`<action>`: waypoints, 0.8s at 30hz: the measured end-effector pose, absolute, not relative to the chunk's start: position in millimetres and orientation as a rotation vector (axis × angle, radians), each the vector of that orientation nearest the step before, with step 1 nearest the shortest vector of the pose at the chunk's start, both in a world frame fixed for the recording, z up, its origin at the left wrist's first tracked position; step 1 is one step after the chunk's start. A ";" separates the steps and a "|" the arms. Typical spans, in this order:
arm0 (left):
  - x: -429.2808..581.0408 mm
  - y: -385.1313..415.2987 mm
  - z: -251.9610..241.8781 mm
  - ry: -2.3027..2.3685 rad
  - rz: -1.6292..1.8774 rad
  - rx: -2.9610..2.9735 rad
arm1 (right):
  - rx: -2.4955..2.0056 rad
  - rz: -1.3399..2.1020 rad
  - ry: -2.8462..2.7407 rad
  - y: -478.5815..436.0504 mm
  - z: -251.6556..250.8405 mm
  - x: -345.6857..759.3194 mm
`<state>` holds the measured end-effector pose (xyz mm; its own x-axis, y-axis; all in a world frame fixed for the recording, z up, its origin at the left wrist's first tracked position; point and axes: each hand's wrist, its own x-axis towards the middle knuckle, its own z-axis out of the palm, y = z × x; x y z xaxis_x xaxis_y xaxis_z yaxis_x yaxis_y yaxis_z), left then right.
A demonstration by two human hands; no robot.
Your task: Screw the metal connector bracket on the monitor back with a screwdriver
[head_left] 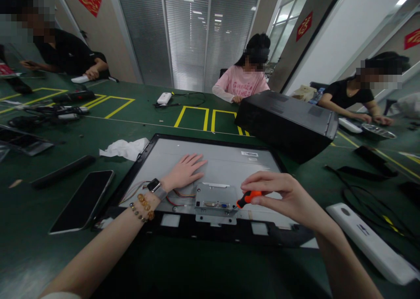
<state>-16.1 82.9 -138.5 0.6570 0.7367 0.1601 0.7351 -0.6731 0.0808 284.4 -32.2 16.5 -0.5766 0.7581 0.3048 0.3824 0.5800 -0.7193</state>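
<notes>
A monitor panel (pixel 226 159) lies flat before me, its grey metal back facing up inside a black frame. My left hand (pixel 187 172) rests on that metal with fingers stretched out, a watch and bead bracelets on the wrist. Between my right hand's (pixel 275 192) fingers is a screwdriver (pixel 251 198) with an orange and black handle. Its tip is at the right side of a metal connector box (pixel 213 196), which carries video ports along its front. Whether the tip sits in a screw is too small to tell. Thin coloured wires (pixel 180 195) run left from the box.
A dark casing (pixel 285 119) stands behind the panel at right. Left of it lie a tissue (pixel 124 148), a phone (pixel 82 200) and a black bar (pixel 64 171). A white power strip (pixel 370 242) and cables are at right. Several people sit across the table.
</notes>
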 end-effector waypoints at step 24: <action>-14.6 81.3 -136.8 1.284 0.267 2.835 | -0.895 0.731 -2.245 -29.0 12.3 285.1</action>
